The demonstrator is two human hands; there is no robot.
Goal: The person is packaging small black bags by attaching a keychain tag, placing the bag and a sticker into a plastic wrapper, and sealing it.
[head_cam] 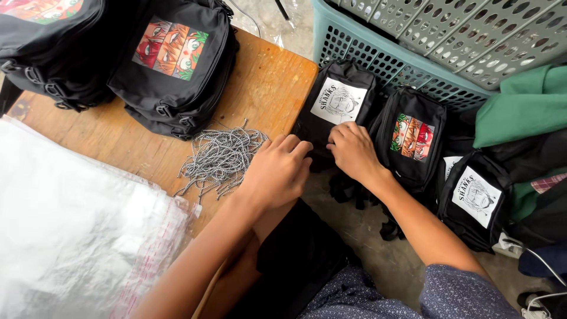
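Observation:
A small black pouch bag (339, 100) with a white sketch patch leans against a teal basket, just past the table's right edge. My right hand (354, 150) grips its lower edge, fingers curled onto the fabric. My left hand (279, 171) is closed at the bag's lower left corner, touching it. To the right, a second black bag (410, 142) bears a colourful cartoon patch, and a third (475, 198) has a white patch. A pile of short silver ball chains (221, 158) lies on the wooden table (271, 82), just left of my left hand.
Stacks of black bags (171, 65) with colourful patches fill the table's far side. Clear plastic sleeves (71, 230) are piled at the near left. A teal perforated basket (378, 50) and grey one (460, 29) stand behind. Green cloth (520, 112) lies at the right.

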